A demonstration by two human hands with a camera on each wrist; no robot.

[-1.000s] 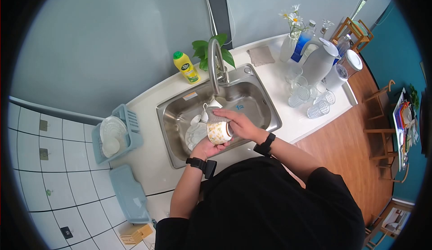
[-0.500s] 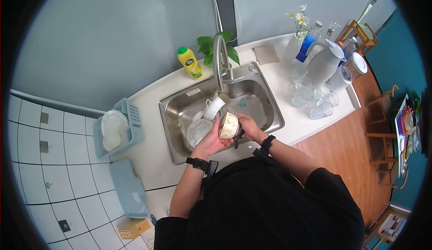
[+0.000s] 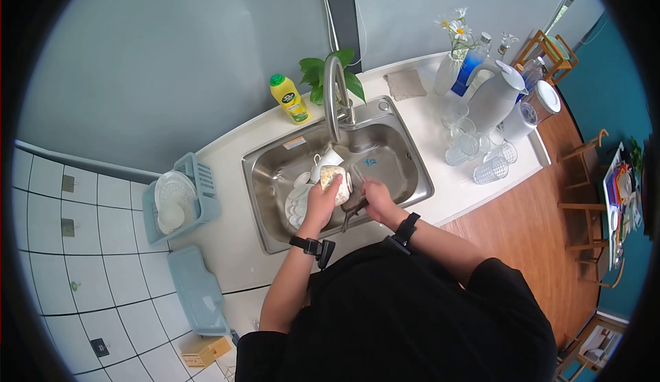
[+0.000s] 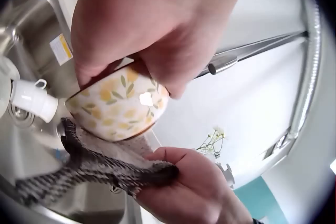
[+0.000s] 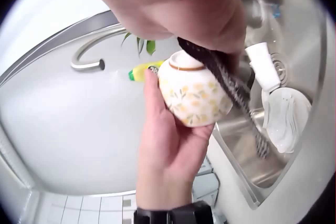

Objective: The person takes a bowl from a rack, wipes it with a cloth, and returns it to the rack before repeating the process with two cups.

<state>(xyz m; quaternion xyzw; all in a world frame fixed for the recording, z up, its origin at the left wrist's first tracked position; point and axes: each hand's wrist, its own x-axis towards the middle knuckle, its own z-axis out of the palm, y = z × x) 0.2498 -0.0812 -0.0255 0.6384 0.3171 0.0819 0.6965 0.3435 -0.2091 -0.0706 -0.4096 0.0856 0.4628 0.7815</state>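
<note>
My left hand [image 3: 320, 209] grips a small bowl [image 4: 118, 106] over the sink [image 3: 412, 151]. Yellow flowers and green leaves pattern its white outside, and a brown line rings its foot, as the right wrist view [image 5: 191, 98] shows. In my right hand [image 3: 379, 201] is a dark grey mesh dishcloth [image 4: 105, 163], gripped close beside the bowl, one end hanging down. Below the hands, a white cup [image 5: 262, 66] lies on its side in the sink, near some white plates [image 5: 289, 119]. Part of the bowl is hidden behind my left thumb and fingers.
A curved faucet [image 3: 331, 93] rises behind the sink, beside a yellow cleaner bottle [image 3: 289, 99] and a green plant. Left stands a blue dish rack [image 3: 206, 196] holding white dishes. Several glasses [image 3: 491, 169] and a grey pitcher [image 3: 496, 96] crowd the right counter.
The bowl has turned in my left hand, whose thumb now lies across it. My right hand and the dishcloth have drawn off the bowl to its right side.
</note>
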